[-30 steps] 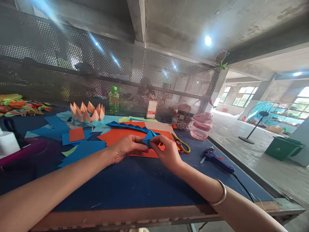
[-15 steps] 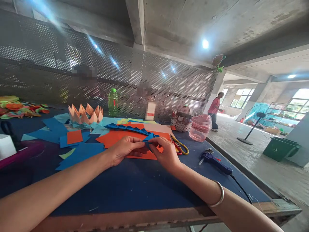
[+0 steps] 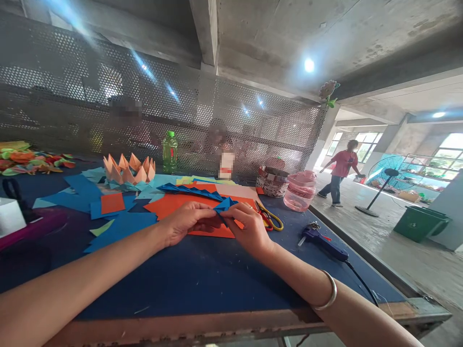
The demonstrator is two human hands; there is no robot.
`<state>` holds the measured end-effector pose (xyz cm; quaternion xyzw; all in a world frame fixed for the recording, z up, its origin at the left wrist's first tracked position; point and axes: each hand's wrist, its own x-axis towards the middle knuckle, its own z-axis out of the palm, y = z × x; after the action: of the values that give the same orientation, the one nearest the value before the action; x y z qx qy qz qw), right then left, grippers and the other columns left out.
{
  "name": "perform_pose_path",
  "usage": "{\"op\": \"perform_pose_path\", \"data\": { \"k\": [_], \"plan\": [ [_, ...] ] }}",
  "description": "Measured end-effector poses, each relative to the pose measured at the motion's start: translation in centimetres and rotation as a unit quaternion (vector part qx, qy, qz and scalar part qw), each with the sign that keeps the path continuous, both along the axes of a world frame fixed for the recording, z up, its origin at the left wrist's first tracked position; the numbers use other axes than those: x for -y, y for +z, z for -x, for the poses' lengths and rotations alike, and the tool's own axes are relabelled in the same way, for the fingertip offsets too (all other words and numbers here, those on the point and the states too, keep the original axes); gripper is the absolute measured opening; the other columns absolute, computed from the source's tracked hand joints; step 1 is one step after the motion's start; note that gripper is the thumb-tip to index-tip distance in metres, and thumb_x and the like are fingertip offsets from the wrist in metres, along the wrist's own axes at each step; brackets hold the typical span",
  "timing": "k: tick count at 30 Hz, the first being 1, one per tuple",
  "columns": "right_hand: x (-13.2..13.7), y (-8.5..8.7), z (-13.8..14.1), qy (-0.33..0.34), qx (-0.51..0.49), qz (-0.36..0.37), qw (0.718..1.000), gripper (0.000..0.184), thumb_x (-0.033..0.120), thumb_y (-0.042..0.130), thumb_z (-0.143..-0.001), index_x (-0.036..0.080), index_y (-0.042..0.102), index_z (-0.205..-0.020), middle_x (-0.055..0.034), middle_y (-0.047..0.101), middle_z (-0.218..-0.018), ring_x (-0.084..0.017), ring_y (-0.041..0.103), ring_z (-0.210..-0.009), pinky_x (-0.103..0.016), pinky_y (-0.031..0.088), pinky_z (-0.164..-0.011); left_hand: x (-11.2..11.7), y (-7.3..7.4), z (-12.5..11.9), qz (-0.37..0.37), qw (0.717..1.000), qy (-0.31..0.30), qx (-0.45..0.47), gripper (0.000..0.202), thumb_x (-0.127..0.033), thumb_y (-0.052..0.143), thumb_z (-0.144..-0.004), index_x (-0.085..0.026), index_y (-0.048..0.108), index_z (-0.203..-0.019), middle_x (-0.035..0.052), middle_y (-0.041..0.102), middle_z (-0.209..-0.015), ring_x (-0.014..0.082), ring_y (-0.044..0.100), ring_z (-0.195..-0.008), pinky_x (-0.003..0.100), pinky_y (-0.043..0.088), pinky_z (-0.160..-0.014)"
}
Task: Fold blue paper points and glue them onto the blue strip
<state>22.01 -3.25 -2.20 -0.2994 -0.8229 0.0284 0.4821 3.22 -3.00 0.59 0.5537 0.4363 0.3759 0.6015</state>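
A folded blue paper piece (image 3: 226, 206) is pinched between my left hand (image 3: 188, 221) and my right hand (image 3: 250, 226), above the table's middle. My left fingers close on its left side, my right fingers on its right; parts of it are hidden behind them. Just behind lies a strip of blue folded paper points (image 3: 191, 191); whether it joins the held piece I cannot tell. Orange paper sheets (image 3: 173, 205) lie beneath. Beside my right hand are scissors (image 3: 275, 221) with yellow and red handles, partly covered.
A glue gun (image 3: 323, 243) with a cord lies on the right. Behind stand a pink plastic jug (image 3: 299, 193), a woven basket (image 3: 271, 184), a green bottle (image 3: 170, 153) and an orange paper crown (image 3: 130, 171). Blue sheets (image 3: 126, 231) lie left. A person (image 3: 342, 166) walks beyond the table.
Both hands stay in nearly the same place, and the blue paper between them is tilted a little, showing more of its folds. The person in the background has moved nearer and to the right.
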Motion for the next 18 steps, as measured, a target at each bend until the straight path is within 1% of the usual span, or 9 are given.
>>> {"op": "perform_pose_path", "data": {
  "k": [8, 14, 18],
  "plan": [
    [0.15, 0.4, -0.1, -0.011, 0.063, -0.032, 0.997, 0.02, 0.021, 0.051, -0.09, 0.023, 0.07, -0.095, -0.0058, 0.066, -0.088, -0.017, 0.058, -0.083, -0.03, 0.048, -0.076, 0.02, -0.02, 0.13, 0.003, 1.0, -0.006, 0.009, 0.02, -0.033, 0.07, -0.069, -0.014, 0.074, -0.072, 0.0088, 0.076, -0.079, 0.0186, 0.068, -0.08, 0.025, 0.051, -0.075],
    [0.07, 0.4, -0.22, -0.021, 0.101, -0.072, 0.992, 0.022, 0.02, 0.047, -0.092, 0.019, 0.069, -0.094, -0.0076, 0.066, -0.09, -0.017, 0.057, -0.082, -0.029, 0.048, -0.075, 0.03, -0.02, 0.13, 0.005, 1.0, -0.009, 0.017, 0.021, -0.034, 0.07, -0.069, -0.013, 0.074, -0.073, 0.0086, 0.076, -0.08, 0.0196, 0.068, -0.082, 0.027, 0.051, -0.078],
    [-0.01, 0.28, -0.29, -0.037, 0.13, -0.086, 0.987, 0.024, 0.018, 0.045, -0.092, 0.022, 0.069, -0.094, -0.0069, 0.066, -0.091, -0.017, 0.057, -0.082, -0.029, 0.048, -0.074, 0.01, -0.09, 0.11, 0.007, 1.0, -0.004, 0.021, 0.028, -0.041, 0.071, -0.068, -0.013, 0.075, -0.076, 0.0089, 0.076, -0.08, 0.0206, 0.069, -0.083, 0.029, 0.052, -0.079]
  ]
}}
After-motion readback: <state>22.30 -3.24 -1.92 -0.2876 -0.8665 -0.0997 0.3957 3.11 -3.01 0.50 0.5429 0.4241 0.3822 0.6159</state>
